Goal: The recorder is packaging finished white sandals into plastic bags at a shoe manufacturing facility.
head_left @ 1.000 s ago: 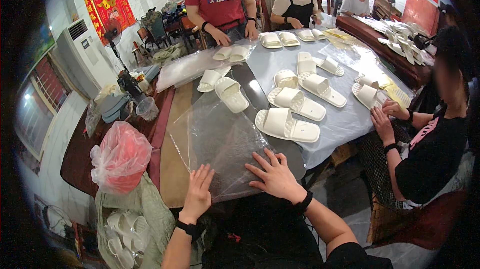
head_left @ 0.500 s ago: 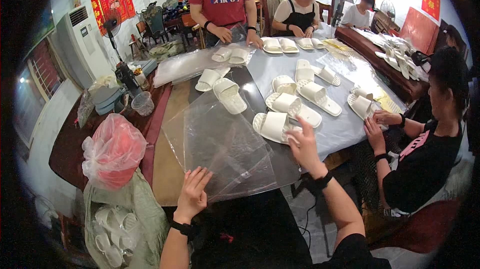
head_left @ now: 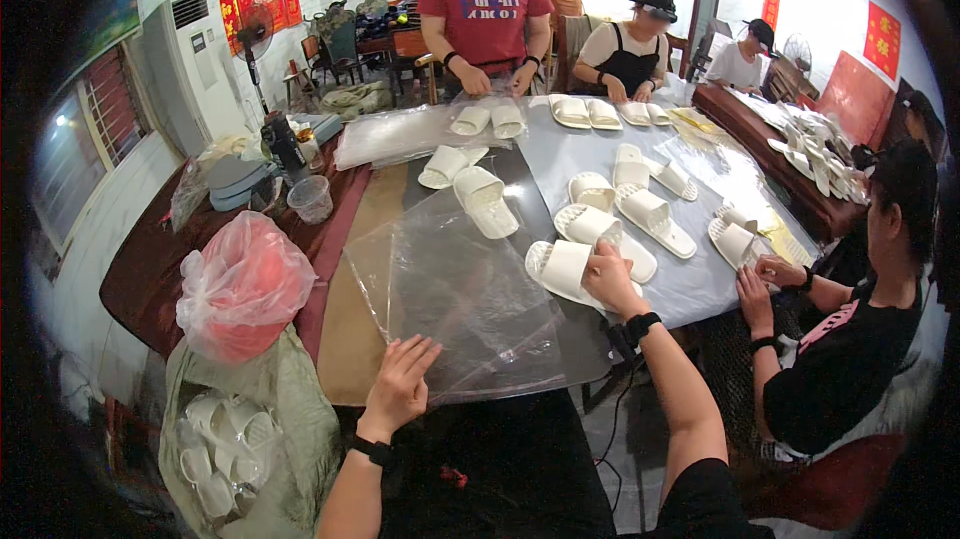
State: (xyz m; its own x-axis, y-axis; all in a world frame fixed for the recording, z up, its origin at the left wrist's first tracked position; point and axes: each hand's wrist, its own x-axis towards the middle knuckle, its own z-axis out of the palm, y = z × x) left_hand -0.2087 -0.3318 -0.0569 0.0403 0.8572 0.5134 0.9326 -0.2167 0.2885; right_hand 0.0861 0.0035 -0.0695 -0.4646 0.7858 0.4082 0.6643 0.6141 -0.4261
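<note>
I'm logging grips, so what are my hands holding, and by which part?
The right hand is at the nearest white slipper, right of its strap; a firm grip cannot be confirmed. The left hand rests on the clear plastic bag, not visibly gripping.

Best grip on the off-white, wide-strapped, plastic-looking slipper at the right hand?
Likely the slipper's heel end, pinched from the right: its wide strap arches over the left part, while the sole runs right, under the bare right hand.
</note>
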